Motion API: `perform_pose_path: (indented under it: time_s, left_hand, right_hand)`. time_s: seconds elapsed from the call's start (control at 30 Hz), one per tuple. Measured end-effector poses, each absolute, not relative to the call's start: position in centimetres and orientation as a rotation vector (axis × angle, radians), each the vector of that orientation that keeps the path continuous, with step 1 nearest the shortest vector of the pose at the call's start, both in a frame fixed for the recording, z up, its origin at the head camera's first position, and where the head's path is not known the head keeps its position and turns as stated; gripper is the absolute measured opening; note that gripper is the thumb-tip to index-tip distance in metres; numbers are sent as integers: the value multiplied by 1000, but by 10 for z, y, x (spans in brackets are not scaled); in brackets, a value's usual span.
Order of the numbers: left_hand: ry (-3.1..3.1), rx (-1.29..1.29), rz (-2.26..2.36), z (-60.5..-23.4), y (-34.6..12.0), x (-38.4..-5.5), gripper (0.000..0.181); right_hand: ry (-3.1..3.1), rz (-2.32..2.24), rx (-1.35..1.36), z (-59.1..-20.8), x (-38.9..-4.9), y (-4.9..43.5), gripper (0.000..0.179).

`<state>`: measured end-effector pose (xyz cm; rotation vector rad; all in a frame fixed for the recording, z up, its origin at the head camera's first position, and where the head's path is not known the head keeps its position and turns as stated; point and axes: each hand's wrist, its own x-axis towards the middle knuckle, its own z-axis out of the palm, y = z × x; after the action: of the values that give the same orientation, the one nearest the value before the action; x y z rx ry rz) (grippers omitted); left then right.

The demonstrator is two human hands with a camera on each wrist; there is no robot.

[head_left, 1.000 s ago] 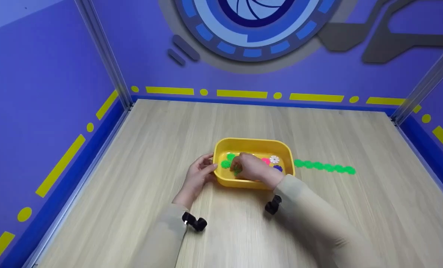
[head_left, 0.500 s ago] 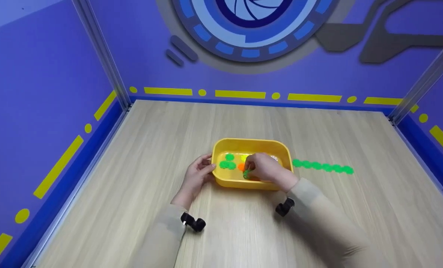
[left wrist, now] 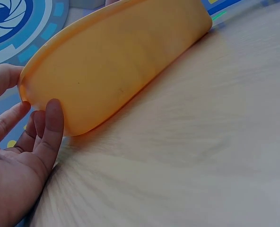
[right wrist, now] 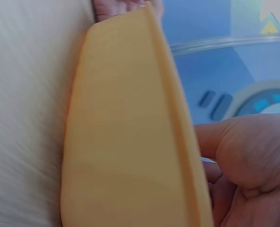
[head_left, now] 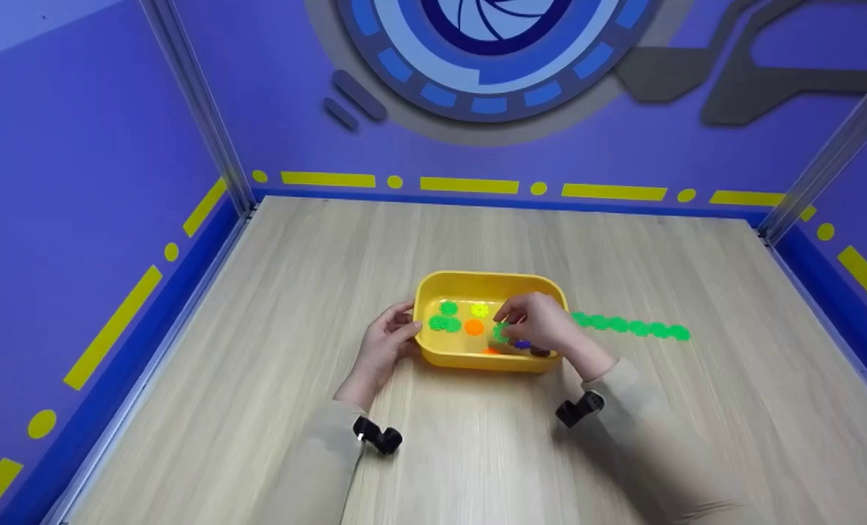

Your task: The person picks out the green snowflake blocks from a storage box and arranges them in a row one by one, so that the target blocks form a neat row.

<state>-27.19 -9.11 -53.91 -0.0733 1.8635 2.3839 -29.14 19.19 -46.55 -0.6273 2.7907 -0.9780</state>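
In the head view, the yellow box (head_left: 462, 360) sits between the two hands, its long side running left to right across the table (head_left: 477, 437). The left hand (head_left: 386, 343) grips its left end, thumb at the rim; the right hand (head_left: 542, 324) reaches in over the right end, thumb and fingers pinching a green disc (head_left: 500, 334), though blur hides the exact contact. Beyond the box's right end lies the green chain (head_left: 639, 327), its long axis also left to right, with the far end angled slightly toward the person. That puts the chain on the right hand's side, so the right hand is much nearer, with the box's right wall between the held disc and the chain; whether chain and wall touch cannot be told. In the left wrist view, fingers press the outside of the box's end, and a sliver of green shows past its far corner. In the right wrist view, the box's near wall hides the right hand's fingertips, while part of the left hand shows at the far end.
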Motion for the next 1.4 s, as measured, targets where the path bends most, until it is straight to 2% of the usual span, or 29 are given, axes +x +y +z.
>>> perform_pose_path:
  time_s: [0.6, 1.4]
  left_hand:
    - [1869, -101, 2381, -539, -91, -272, 48]
    - [1856, -67, 2384, -540, -92, -272, 49]
  right_hand:
    - [2591, -1245, -257, -457, -284, 226, 24]
    - [2500, -1485, -155, -454, -275, 287, 44]
